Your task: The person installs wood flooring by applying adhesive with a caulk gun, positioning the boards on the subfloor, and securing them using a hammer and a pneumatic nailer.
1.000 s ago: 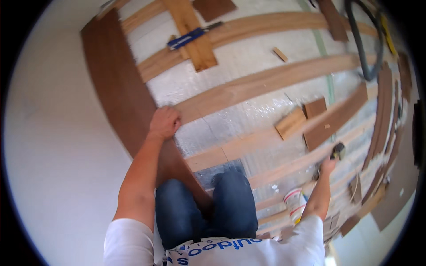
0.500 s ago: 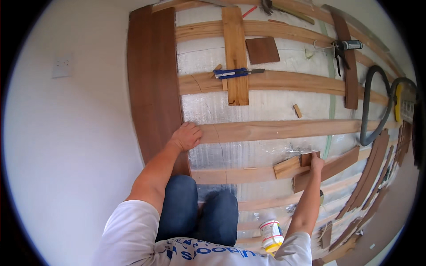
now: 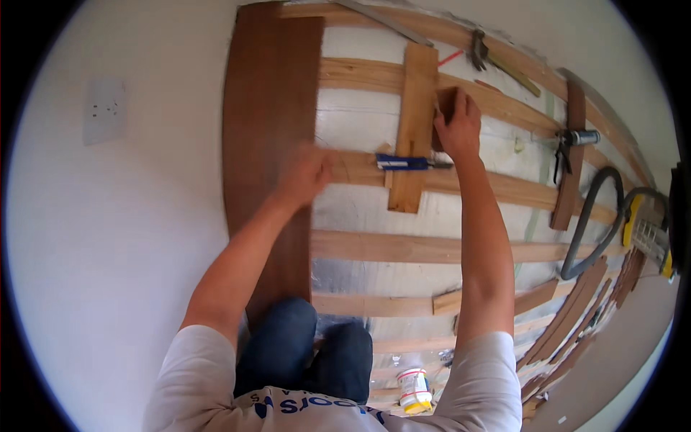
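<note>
My right hand [image 3: 463, 128] grips a short dark-brown board offcut [image 3: 446, 104], tilted up on its edge beside a pale wooden plank [image 3: 415, 129]. My left hand [image 3: 306, 173] is smeared by motion at the edge of the laid brown floorboards [image 3: 270, 108], near the end of a joist; its fingers cannot be made out. A blue utility knife [image 3: 403, 163] rests across the pale plank, between my two hands. My knees are on the lower end of the flooring.
Pale joists [image 3: 389, 247] run across silvery sheeting. A hammer [image 3: 479, 50] lies at the far side. To the right are a caulking gun [image 3: 576, 138], a grey hose [image 3: 597, 216] and loose brown boards [image 3: 568, 313]. A white tub [image 3: 414, 389] stands near me.
My right hand has moved from the small brown block near me to the farther square offcut, which is now tilted up. My left hand has moved farther along the floorboard edge. The view has shifted.
</note>
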Tool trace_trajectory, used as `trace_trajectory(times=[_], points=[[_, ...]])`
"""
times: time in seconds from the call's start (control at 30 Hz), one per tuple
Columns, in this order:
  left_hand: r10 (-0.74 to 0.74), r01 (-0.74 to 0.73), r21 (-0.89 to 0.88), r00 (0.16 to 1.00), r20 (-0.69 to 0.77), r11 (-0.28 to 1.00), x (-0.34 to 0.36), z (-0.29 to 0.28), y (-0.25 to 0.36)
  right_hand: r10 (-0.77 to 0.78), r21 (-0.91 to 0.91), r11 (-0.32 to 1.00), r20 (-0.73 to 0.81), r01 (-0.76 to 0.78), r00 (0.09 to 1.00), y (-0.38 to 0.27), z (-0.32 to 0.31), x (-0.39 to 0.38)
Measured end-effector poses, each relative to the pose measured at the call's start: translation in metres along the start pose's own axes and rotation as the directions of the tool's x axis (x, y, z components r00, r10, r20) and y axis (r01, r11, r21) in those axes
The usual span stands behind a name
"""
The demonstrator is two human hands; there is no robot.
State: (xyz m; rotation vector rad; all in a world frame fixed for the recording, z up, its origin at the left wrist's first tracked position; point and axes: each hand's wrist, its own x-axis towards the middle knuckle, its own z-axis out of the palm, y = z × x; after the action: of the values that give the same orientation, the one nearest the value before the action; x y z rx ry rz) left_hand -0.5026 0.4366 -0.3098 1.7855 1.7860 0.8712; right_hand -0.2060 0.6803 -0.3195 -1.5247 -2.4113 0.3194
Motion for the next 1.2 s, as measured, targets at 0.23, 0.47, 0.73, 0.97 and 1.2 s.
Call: trace_trajectory(times=[0.23,0.47,0.73,0.97,1.2], points=[[-0.119,0.238,0.386,0.944,-0.307,0.891,0.101,0.001,-0.09,0.011,-0.237,0.971,0.066,0.005,0.998,-0.047,0.078,0.037],[-0.191,0.258,0.356,0.959,-0.21,0.898,0.107,0.015,-0.088,-0.01,-0.264,0.964,0.087,0.033,0.996,-0.032,0.068,0.03],[-0.269,0.334,0.455,0.941,-0.203,0.825,0.101,0.012,-0.093,-0.087,-0.173,0.979,0.117,0.107,0.989,-0.037,0.077,0.034],[-0.194,0.268,0.474,0.96,-0.199,0.839,0.101,0.013,-0.099,-0.072,-0.156,0.982,0.218,0.108,0.973,-0.038,0.062,0.042],[-0.187,0.262,0.483,0.962,-0.199,0.835,0.103,0.019,-0.104,-0.086,-0.061,0.991,0.421,0.122,0.903,-0.031,0.033,0.063]])
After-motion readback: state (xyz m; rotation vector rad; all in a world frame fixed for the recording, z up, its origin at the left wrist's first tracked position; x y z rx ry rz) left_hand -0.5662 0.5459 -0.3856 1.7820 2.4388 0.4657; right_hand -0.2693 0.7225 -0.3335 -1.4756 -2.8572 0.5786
